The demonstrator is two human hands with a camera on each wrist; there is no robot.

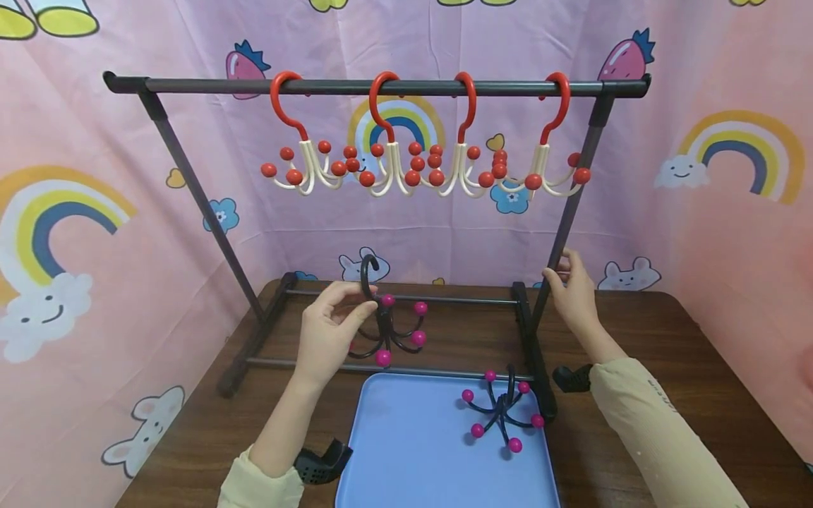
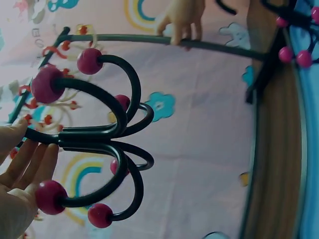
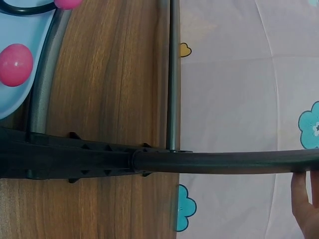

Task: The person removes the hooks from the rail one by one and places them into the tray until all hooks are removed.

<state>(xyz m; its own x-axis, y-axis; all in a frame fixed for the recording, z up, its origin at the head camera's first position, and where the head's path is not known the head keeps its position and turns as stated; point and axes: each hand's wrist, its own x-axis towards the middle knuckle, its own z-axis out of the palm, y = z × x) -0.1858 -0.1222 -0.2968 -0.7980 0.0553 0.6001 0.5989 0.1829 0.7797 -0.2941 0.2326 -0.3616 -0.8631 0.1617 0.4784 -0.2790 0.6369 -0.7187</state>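
My left hand (image 1: 322,331) pinches a black multi-arm hook hanger with magenta ball tips (image 1: 384,321) just below its curved top, holding it upright above the rack's base. In the left wrist view, the held hanger's (image 2: 89,133) curved arms fan out beyond the fingers. My right hand (image 1: 576,300) grips the right post (image 1: 574,201) of a black clothes rack, low down; only a few fingers (image 3: 300,196) show in the right wrist view. A second black hanger with magenta balls (image 1: 502,408) rests on the blue tray (image 1: 432,441).
Several hangers with red hooks, cream arms and red balls (image 1: 392,159) hang along the rack's top bar (image 1: 222,86). The rack stands on a brown wooden table (image 1: 635,381), its lower bars behind the tray. Patterned pink cloth (image 1: 730,261) surrounds the table.
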